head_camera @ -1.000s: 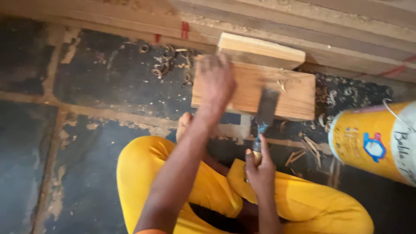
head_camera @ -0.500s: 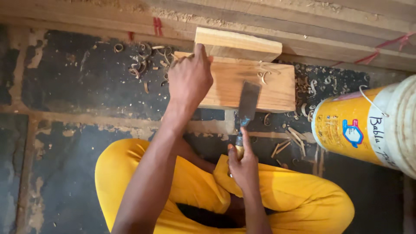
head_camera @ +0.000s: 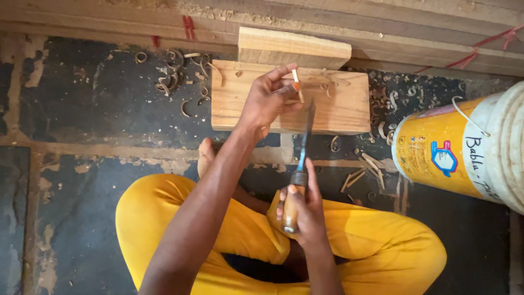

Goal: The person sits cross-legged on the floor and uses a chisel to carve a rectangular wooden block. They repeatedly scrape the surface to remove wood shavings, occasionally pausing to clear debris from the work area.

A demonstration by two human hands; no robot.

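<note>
Fingers of the left hand (head_camera: 267, 101) pinch a small wood sliver (head_camera: 297, 84) over the board (head_camera: 338, 106) while the right hand (head_camera: 303, 210) grips a chisel (head_camera: 303, 158).

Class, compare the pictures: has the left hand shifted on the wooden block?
Yes. The left hand has lifted off the wooden block and pinches a small stick.

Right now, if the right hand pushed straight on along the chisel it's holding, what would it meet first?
The right hand points the chisel up-frame at the flat wooden block. The blade tip seems already at its surface, near the left hand; depth is unclear.
</note>
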